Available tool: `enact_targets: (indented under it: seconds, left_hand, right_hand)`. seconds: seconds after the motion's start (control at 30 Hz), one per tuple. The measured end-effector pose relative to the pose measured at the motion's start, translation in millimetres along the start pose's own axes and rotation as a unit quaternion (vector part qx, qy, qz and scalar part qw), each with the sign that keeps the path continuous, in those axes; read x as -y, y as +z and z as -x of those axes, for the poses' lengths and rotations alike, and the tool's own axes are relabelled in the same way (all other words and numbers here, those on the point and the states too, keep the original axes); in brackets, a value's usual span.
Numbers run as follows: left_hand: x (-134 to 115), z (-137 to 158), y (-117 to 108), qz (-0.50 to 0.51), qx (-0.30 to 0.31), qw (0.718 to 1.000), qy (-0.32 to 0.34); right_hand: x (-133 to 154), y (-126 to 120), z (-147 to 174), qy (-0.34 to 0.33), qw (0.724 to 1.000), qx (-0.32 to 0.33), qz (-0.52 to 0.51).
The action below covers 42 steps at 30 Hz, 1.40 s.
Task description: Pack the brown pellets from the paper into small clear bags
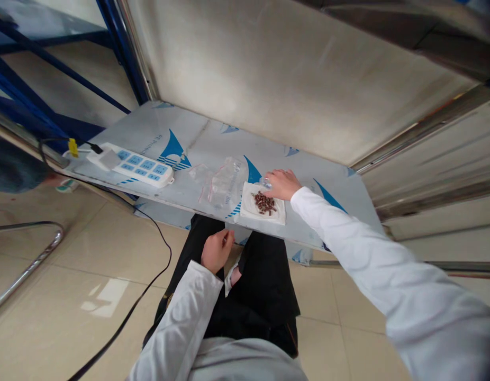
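Near the centre of the frame, a small heap of reddish-brown, short, slender pieces is gathered on a white, square, soft-looking pad, which is laid at the front edge of a grey, flat table covered in blue-printed film. The heap is reached from the right by the right hand, whose fingers are bent down at the pad's upper right side. A small piece of clear, shiny plastic is seen at these fingertips; whether it is grasped or only touched cannot be told.

The left hand is held lower in the frame, in front of the table edge and above black cloth trousers. Its fingers are curled inward with the thumb laid near them; whether anything is enclosed cannot be made out.

Just left of the pad, thin, crumpled, transparent plastic bags are spread flat. At the left of the table, a white, long power strip with blue socket panels is placed, with a white, blocky plug at its left end. A thin black cable is looped down over the floor at lower left. Both arms are covered by 2 white cloth sleeves.
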State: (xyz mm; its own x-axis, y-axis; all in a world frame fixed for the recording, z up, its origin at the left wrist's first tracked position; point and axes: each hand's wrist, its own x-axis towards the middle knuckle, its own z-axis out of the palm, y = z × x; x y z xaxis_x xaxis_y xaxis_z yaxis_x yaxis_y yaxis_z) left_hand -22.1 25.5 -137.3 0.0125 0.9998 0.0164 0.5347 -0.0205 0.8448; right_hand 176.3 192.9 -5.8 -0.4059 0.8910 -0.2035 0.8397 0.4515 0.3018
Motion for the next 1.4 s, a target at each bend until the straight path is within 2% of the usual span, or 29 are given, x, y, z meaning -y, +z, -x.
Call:
enact_targets:
  seconds: [0.1,0.2,0.27,0.4,0.5,0.6,0.73,0.8,0.87,0.93,1.03,1.1,1.23,1.3,1.4]
  left_hand:
    - [-4.0,-10.5,-2.7,-0.006,-0.078,0.997,0.008]
    - [-9.1,-33.6,-11.3,-0.028,-0.156,0.984,0.083]
    - [-9.9,-49.6,-18.0,-0.048,-0.196,0.972,0.121]
    - [-4.0,-64.5,-30.1,-0.067,-0.255,0.960,0.097]
    - [2.3,-63.4,-39.0,-0.070,-0.271,0.956,0.087]
    - [6.9,-63.9,-48.0,-0.090,-0.258,0.958,0.086]
    - [7.4,-75.5,-55.8,-0.145,-0.213,0.961,0.101]
    - [4.3,-85.8,-55.1,-0.175,-0.186,0.959,0.121]
    - [0.9,-98.9,-50.5,-0.212,-0.159,0.954,0.143]
    - [0.7,-113.7,-43.1,-0.259,-0.132,0.945,0.147]
    - [10.9,-134.8,-35.1,-0.332,-0.102,0.933,0.096]
    - [21.5,-145.6,-37.0,-0.368,-0.081,0.924,0.064]
    - [30.6,-158.3,-57.7,-0.395,-0.039,0.915,0.075]
    - [26.1,-162.0,-69.9,-0.396,-0.071,0.914,0.042]
    - [16.2,-166.2,-83.1,-0.399,-0.161,0.900,-0.075]
  right_hand:
    - [15.8,1.0,-5.1,0.021,0.994,-0.046,-0.099]
    - [43.7,6.7,-18.5,0.037,0.971,-0.102,-0.213]
    - [66.2,11.2,-31.9,0.045,0.959,-0.121,-0.252]
    - [112.6,20.5,-62.7,0.044,0.948,-0.110,-0.295]
    - [142.1,26.3,-82.8,0.032,0.945,-0.096,-0.310]
    - [160.8,27.4,-95.4,0.027,0.941,-0.097,-0.325]
    - [158.4,21.2,-93.0,0.031,0.932,-0.124,-0.339]
    - [145.8,17.4,-79.8,0.042,0.920,-0.163,-0.354]
    - [130.9,14.1,-56.0,0.064,0.895,-0.227,-0.380]
    - [119.7,11.4,-20.4,0.096,0.852,-0.308,-0.414]
    - [120.6,10.0,50.3,0.151,0.773,-0.396,-0.472]
    - [133.4,11.8,100.3,0.178,0.745,-0.388,-0.513]
    - [167.6,19.1,174.3,0.223,0.722,-0.332,-0.565]
    - [178.1,21.2,190.5,0.223,0.716,-0.309,-0.585]
    - [181.6,20.7,194.8,0.219,0.701,-0.300,-0.608]
